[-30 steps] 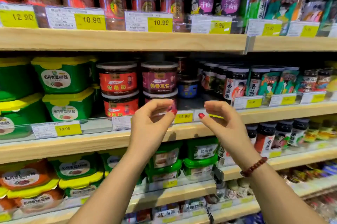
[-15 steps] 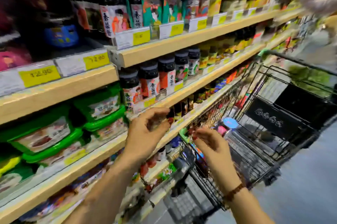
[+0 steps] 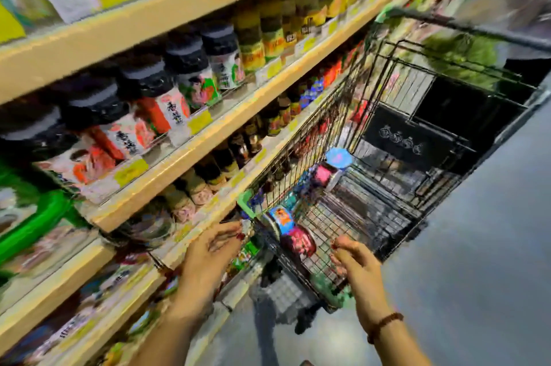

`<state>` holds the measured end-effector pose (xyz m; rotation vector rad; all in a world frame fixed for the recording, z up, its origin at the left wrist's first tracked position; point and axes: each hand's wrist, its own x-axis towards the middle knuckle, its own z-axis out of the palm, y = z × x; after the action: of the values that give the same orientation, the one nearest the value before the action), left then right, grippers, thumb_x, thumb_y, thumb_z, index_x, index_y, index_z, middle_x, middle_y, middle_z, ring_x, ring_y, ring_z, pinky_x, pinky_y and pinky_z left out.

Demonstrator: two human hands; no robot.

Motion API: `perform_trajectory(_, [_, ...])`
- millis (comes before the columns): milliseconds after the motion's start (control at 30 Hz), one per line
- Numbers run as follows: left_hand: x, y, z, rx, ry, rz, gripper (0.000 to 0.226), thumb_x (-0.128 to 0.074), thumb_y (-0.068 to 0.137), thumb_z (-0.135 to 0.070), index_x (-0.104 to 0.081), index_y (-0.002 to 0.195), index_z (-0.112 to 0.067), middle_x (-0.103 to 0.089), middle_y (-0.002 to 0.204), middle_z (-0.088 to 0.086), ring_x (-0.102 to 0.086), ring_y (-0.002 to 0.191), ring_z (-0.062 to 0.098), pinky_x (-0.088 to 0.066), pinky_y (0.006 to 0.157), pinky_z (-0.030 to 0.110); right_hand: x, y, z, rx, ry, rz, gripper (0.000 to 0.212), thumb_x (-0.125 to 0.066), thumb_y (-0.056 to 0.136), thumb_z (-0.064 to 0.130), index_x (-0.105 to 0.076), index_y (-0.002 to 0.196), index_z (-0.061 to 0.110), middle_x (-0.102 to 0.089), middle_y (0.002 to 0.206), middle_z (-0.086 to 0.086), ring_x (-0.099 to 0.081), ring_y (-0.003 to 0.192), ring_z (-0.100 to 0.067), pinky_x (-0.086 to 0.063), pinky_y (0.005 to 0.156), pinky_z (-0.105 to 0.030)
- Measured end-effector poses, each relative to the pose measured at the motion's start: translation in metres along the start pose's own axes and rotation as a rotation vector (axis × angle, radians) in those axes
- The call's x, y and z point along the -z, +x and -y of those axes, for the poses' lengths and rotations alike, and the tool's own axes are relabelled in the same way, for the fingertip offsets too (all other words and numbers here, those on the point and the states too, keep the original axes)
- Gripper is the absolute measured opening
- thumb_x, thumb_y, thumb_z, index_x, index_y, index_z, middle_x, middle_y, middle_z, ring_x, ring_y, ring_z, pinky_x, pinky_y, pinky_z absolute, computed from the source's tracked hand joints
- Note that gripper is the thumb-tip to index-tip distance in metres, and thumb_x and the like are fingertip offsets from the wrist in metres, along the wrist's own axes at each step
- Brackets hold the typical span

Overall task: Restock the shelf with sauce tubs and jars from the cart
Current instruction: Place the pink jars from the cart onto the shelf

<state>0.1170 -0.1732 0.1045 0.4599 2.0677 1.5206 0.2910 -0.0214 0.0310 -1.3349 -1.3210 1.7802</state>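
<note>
wire cart holds round glossy jars; left hand and right hand hover at its near end, fingers loosely apart, empty.

There is one black wire cart, and three jars can be made out in it: one with a blue lid, one with a blue label and one red-labelled. At least three wooden shelf boards cross the view, and the middle one's front row holds about five black-lidded jars, though blur prevents an exact count. Two hands show, the left hand and the right hand, with one beaded bracelet.
</note>
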Motion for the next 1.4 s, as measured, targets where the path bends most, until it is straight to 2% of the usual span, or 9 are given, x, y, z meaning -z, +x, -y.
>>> perform_trajectory(267, [-0.025,0.053,0.010,0.124,-0.022,0.087,0.022,-0.058,0.086,0.006,-0.065,0.097,-0.012,-0.067,0.097,0.000,-0.062,0.093,0.014,-0.050,0.073,0.011,-0.010,0.039,-0.018,-0.190,0.017,-0.015,0.008,-0.059,0.090,0.001,-0.062,0.096,0.004,-0.061,0.095,-0.013,-0.057,0.083,-0.023,-0.052,0.082,-0.038])
perform_trajectory(500, [-0.045,0.117,0.018,0.238,0.009,0.172,0.021,-0.060,0.086,0.000,-0.067,0.101,-0.012,-0.068,0.099,0.008,-0.061,0.081,0.018,-0.048,0.094,0.044,-0.036,0.088,-0.037,-0.333,-0.027,-0.048,0.017,-0.062,0.089,0.009,-0.063,0.105,0.005,-0.061,0.084,-0.008,-0.057,0.077,-0.021,-0.050,0.077,-0.035])
perform_trajectory(600, [-0.055,0.147,0.024,0.221,0.059,0.268,0.023,-0.058,0.088,0.002,-0.063,0.111,0.003,-0.064,0.090,0.011,-0.053,0.066,0.010,-0.052,0.076,0.034,-0.046,0.110,-0.043,-0.434,0.078,-0.114,0.012,-0.060,0.091,0.007,-0.062,0.102,0.004,-0.063,0.082,-0.006,-0.059,0.071,-0.018,-0.048,0.064,-0.029])
perform_trajectory(733, [-0.073,0.174,0.028,0.209,0.145,0.355,0.020,-0.064,0.085,-0.004,-0.067,0.104,-0.004,-0.069,0.102,0.007,-0.064,0.089,0.010,-0.049,0.066,0.007,-0.052,0.130,-0.056,-0.575,0.128,-0.148,0.001,-0.058,0.092,0.004,-0.058,0.093,0.005,-0.059,0.074,-0.006,-0.055,0.065,-0.017,-0.046,0.063,-0.028])
perform_trajectory(933, [-0.104,0.188,0.048,0.349,0.173,0.310,0.013,-0.069,0.082,-0.010,-0.071,0.087,-0.021,-0.071,0.090,-0.006,-0.064,0.092,0.013,-0.048,0.083,0.023,-0.044,0.158,-0.085,-0.733,0.073,-0.170,0.008,-0.064,0.090,0.011,-0.059,0.091,0.005,-0.065,0.088,-0.015,-0.059,0.083,-0.026,-0.051,0.075,-0.035])
perform_trajectory(1033, [-0.119,0.186,0.053,0.363,0.132,0.230,0.021,-0.058,0.084,0.010,-0.065,0.103,0.005,-0.065,0.086,0.004,-0.064,0.070,-0.003,-0.046,0.065,0.005,-0.041,0.173,-0.107,-0.790,0.022,-0.154,0.022,-0.075,0.081,0.020,-0.059,0.091,0.009,-0.065,0.103,-0.018,-0.062,0.093,-0.030,-0.046,0.100,-0.044])
perform_trajectory(1167, [-0.128,0.184,0.064,0.389,0.133,0.167,0.020,-0.057,0.085,0.010,-0.065,0.098,-0.002,-0.064,0.083,-0.005,-0.061,0.063,-0.011,-0.042,0.059,0.000,-0.051,0.191,-0.118,-0.854,-0.019,-0.102,0.060,-0.081,0.072,0.034,-0.054,0.115,0.002,-0.062,0.117,-0.018,-0.061,0.106,-0.031,-0.047,0.100,-0.047])
perform_trajectory(1233, [-0.129,0.185,0.071,0.428,0.111,0.111,0.018,-0.059,0.084,0.008,-0.066,0.098,-0.001,-0.066,0.083,-0.006,-0.061,0.064,-0.012,-0.045,0.062,0.003,-0.061,0.201,-0.126,-0.892,0.043,-0.110,0.090,-0.089,0.053,0.044,-0.051,0.115,-0.009,-0.063,0.115,-0.019,-0.061,0.102,-0.028,-0.051,0.093,-0.048])
perform_trajectory(1400, [-0.121,0.185,0.089,0.532,0.083,0.031,0.018,-0.062,0.087,-0.009,-0.071,0.095,-0.022,-0.072,0.095,-0.010,-0.067,0.091,0.005,-0.047,0.078,0.022,-0.085,0.214,-0.155,-0.920,0.037,-0.059,0.110,-0.082,0.048,0.058,-0.048,0.134,-0.001,-0.060,0.127,-0.017,-0.065,0.101,-0.028,-0.055,0.087,-0.039])
